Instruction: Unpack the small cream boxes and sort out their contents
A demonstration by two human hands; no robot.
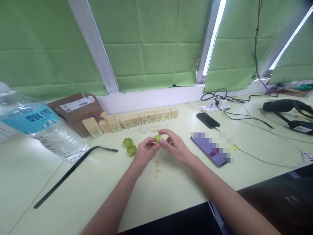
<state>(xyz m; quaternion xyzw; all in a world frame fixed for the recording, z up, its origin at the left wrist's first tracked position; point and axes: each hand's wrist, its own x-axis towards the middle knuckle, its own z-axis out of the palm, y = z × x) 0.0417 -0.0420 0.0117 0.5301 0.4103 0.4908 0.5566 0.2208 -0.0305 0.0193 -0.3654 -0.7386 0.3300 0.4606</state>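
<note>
Between my two hands, above the middle of the table, is a small green case [157, 137]. My left hand [146, 149] grips its left side with thumb and fingers. From the right, my right hand [172, 145] closes on the same case, its index finger over the top. Left of my left hand lies another green case [129, 147], opened into two halves. Two small yellow loops [157, 168] lie on the table below my hands. Just beyond my fingers are several clear rounded pieces [153, 128] with yellow spots, partly hidden by my hand.
Several small cardboard boxes [144, 118] stand in a row along the back. A large water bottle [44, 127] and a black strap [73, 168] are at left. On the right lie two phones [207, 120], a power strip [215, 106] with cables, and a black headset [288, 112].
</note>
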